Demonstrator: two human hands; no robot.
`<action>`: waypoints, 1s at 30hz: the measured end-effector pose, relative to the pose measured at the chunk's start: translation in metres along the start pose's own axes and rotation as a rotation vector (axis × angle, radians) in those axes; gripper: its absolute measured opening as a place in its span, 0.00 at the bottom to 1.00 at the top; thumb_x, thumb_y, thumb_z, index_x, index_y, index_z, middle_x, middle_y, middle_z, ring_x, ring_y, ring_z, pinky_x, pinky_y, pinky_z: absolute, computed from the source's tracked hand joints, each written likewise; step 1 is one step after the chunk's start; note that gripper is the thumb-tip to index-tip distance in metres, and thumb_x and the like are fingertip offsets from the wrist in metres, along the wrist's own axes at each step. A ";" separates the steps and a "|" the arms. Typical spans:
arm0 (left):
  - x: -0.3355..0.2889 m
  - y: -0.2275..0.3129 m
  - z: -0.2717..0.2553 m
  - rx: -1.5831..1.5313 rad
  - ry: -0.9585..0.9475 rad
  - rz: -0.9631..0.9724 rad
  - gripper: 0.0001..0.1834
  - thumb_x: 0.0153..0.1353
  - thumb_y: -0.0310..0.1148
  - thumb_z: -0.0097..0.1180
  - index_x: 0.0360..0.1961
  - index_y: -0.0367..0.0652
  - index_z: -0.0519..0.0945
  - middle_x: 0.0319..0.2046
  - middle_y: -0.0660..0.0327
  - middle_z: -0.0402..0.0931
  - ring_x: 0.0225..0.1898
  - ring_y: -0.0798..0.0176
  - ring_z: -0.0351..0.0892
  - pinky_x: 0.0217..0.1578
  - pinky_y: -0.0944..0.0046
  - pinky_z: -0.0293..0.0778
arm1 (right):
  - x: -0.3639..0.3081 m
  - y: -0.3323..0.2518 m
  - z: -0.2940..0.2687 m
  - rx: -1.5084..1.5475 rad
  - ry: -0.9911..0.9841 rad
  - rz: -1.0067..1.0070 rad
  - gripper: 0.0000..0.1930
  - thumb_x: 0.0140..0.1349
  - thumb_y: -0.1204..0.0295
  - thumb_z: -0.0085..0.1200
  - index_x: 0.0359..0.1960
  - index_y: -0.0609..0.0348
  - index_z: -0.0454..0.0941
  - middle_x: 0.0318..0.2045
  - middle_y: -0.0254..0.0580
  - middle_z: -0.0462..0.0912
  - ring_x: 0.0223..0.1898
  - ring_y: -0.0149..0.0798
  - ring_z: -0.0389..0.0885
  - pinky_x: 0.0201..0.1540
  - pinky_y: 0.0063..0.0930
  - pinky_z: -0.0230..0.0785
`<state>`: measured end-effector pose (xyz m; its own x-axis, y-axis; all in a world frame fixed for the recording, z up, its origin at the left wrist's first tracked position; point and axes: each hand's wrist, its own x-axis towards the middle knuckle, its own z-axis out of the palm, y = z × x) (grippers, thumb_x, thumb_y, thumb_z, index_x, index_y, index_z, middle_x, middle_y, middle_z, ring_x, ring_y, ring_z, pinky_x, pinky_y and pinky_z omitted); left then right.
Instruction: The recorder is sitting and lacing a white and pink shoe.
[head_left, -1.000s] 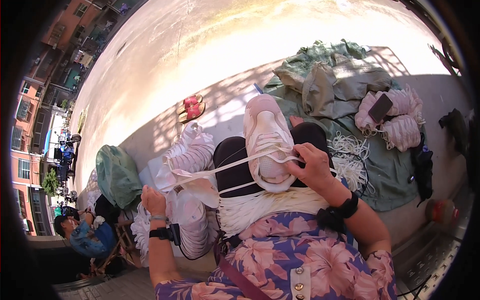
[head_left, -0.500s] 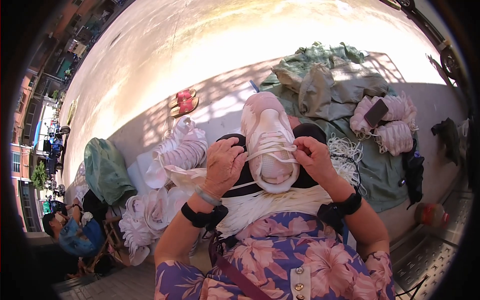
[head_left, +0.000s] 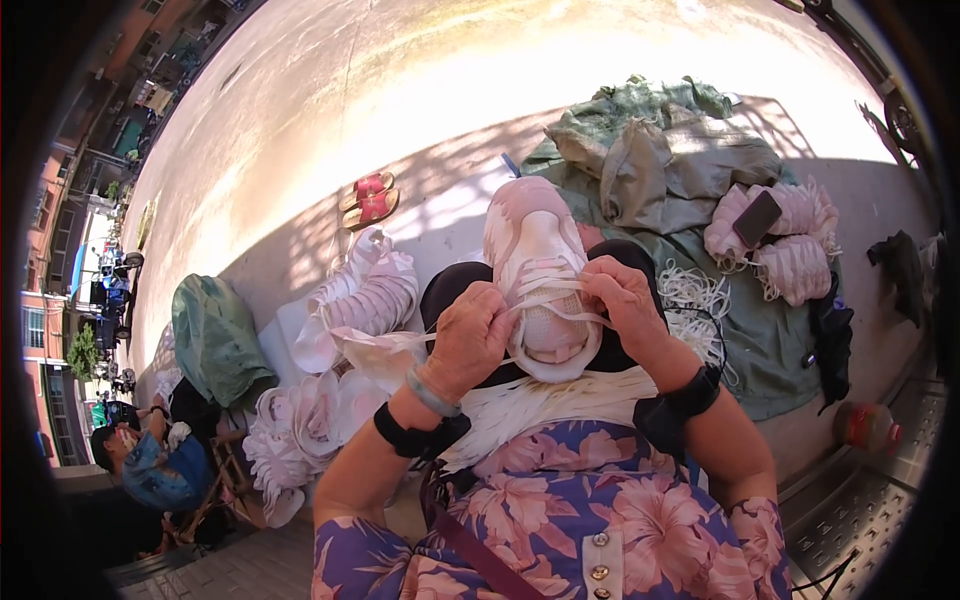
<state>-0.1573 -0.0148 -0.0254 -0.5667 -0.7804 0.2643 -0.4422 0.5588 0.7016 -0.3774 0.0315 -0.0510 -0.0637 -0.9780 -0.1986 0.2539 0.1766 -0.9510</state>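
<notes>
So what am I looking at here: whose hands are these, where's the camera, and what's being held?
There's no robot: these are a person's own bare hands. A fisheye camera worn on the head looks down, so straight edges bend near the rim. A pale pink shoe rests on the lap; the left hand and right hand pinch its lace. White laces spread across the lap. To the right, a phone lies on pink shoe parts; to the left is a green bag. Red sandals lie on the ground ahead.

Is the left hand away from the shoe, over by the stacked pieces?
No, the left hand is at the left side of the pink-and-white shoe, opposite the right hand.
</notes>
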 end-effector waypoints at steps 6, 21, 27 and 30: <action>-0.004 0.023 -0.024 0.044 -0.160 -0.061 0.08 0.56 0.26 0.55 0.24 0.37 0.70 0.21 0.57 0.67 0.24 0.56 0.68 0.26 0.62 0.65 | -0.005 -0.007 0.003 -0.005 0.045 0.080 0.10 0.63 0.66 0.51 0.29 0.60 0.76 0.23 0.27 0.72 0.25 0.20 0.66 0.28 0.16 0.60; -0.015 0.067 -0.064 -0.130 -0.395 -0.125 0.09 0.60 0.29 0.56 0.23 0.39 0.72 0.14 0.64 0.67 0.16 0.70 0.65 0.19 0.68 0.61 | -0.013 -0.009 0.006 -0.553 0.076 -0.659 0.06 0.65 0.72 0.47 0.36 0.60 0.75 0.24 0.34 0.74 0.26 0.26 0.72 0.30 0.23 0.65; 0.003 0.091 -0.057 -0.079 -0.344 0.125 0.07 0.55 0.27 0.60 0.24 0.40 0.73 0.15 0.63 0.68 0.15 0.65 0.64 0.19 0.68 0.62 | -0.024 -0.050 0.039 -0.207 -0.577 -0.163 0.11 0.68 0.66 0.45 0.37 0.60 0.76 0.24 0.34 0.75 0.25 0.27 0.71 0.30 0.23 0.65; 0.013 0.082 -0.053 -0.104 -0.219 0.025 0.07 0.53 0.26 0.61 0.25 0.39 0.74 0.17 0.60 0.70 0.17 0.61 0.68 0.20 0.67 0.64 | -0.033 -0.086 0.021 -0.104 -0.562 -0.153 0.13 0.69 0.64 0.44 0.39 0.61 0.77 0.22 0.29 0.73 0.22 0.24 0.68 0.30 0.21 0.65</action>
<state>-0.1644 0.0060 0.0711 -0.7188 -0.6808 0.1409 -0.3587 0.5368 0.7636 -0.3772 0.0460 0.0426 0.4358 -0.8972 0.0721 0.1845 0.0107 -0.9828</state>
